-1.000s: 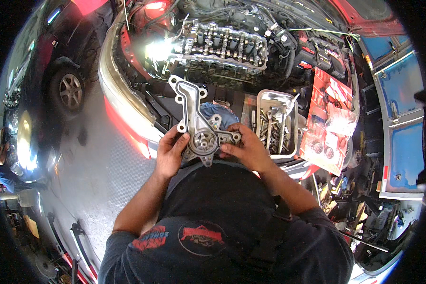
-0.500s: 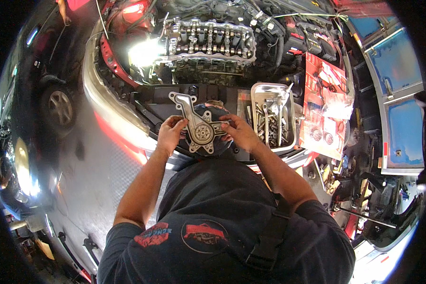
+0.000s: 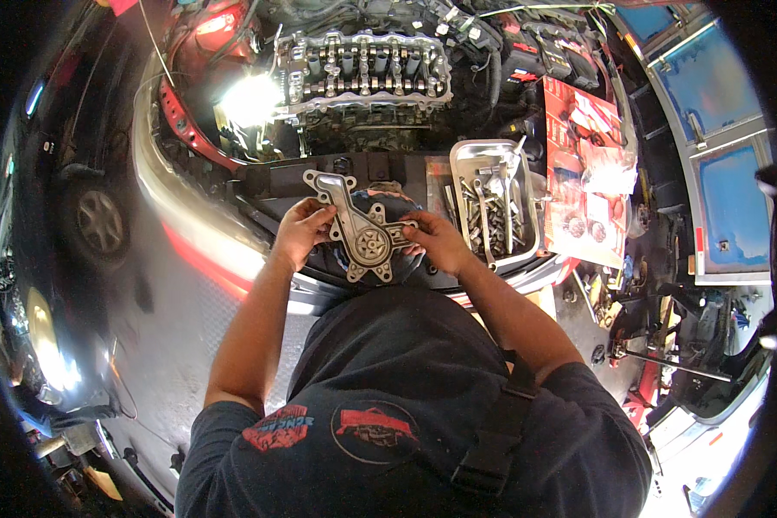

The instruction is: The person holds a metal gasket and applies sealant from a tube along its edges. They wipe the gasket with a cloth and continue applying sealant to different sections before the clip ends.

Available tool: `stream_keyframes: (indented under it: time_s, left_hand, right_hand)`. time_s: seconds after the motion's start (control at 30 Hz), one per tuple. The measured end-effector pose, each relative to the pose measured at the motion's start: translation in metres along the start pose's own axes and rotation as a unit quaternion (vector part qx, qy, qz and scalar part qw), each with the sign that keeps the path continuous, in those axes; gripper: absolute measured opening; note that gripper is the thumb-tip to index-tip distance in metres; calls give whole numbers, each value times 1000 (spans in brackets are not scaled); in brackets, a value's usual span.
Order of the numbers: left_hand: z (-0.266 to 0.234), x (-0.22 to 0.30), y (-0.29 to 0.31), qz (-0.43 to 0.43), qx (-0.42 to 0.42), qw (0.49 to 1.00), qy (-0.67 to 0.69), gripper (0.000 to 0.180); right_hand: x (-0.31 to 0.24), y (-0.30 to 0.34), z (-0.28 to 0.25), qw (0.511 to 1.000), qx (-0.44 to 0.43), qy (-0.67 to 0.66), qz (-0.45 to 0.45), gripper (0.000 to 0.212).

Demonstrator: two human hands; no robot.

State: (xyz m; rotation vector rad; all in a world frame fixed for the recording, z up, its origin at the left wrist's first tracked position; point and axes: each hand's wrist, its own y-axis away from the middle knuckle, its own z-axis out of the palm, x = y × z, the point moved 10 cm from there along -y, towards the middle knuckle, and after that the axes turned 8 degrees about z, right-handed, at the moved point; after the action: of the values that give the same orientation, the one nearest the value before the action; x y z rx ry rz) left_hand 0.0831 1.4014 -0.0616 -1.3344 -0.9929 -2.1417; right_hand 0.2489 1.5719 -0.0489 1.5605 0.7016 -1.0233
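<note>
In front of my belly, at the car's front edge, I hold up a grey cast-metal water pump (image 3: 370, 246) with a finned wheel in its round middle. Its long arm points up and left, and its slotted face is toward me. My left hand (image 3: 302, 231) pinches the pump by its left edge, thumb in front. On the other side, my right hand (image 3: 440, 240) grips the short lug that sticks out to the right. Behind the pump, a dark rounded bundle (image 3: 388, 192) partly shows; I cannot make out what it is.
An opened engine (image 3: 363, 73) with bare camshafts lies ahead, beside a bright work lamp (image 3: 250, 99). Right of my hands stands a metal tray (image 3: 457, 160) of sockets, a wrench (image 3: 483, 216) and a ratchet (image 3: 514, 164). Red printed packaging (image 3: 561, 173) lies farther right.
The view has turned slightly, so the engine bay and tray sit farther left in it. My left hand has shifted slightly left with the pump's arm. Both hands keep their grip.
</note>
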Motion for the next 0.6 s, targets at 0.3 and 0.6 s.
stream_keyframes:
  time_s: [0.3, 0.6]
  left_hand:
    - [12, 16, -10, 37, -17, 998, -47, 29]
    - [21, 27, 7, 80, -10, 994, -78, 28]
  right_hand:
    - [-97, -3, 14, 914, 176, 316, -183, 32]
    - [-89, -81, 33, 976, 65, 192, -83, 39]
